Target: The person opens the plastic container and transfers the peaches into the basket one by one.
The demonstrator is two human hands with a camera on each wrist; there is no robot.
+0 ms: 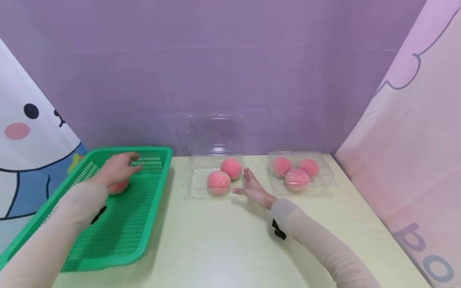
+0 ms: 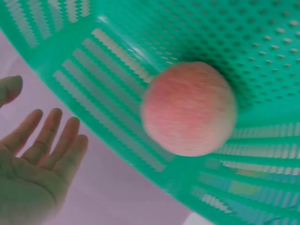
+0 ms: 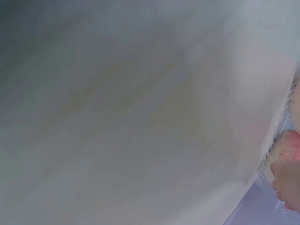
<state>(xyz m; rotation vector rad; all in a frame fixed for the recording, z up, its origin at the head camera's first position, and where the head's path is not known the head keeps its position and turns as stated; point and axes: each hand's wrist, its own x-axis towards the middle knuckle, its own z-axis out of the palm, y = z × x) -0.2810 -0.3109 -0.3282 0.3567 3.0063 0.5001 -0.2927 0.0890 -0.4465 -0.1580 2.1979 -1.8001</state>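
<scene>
My left hand (image 1: 118,168) hovers over the green plastic basket (image 1: 163,176), fingers spread and holding nothing. Below it a pink peach (image 2: 190,108) lies in the basket's corner, apart from the hand in the left wrist view. Beside an open clear plastic clamshell box (image 1: 199,180) is my right hand (image 1: 256,191), fingers extended near its right side; whether they touch it I cannot tell. Two peaches (image 1: 218,182) sit in that box, its lid (image 1: 216,134) raised at the back. Sleeve fabric (image 3: 140,112) blocks most of the right wrist view.
A second clear box (image 1: 324,186) with three peaches (image 1: 297,180) stands to the right, apparently with its lid down. Behind the pale table (image 1: 216,240) hangs a purple cloth (image 1: 230,80). Printed cloths flank both sides.
</scene>
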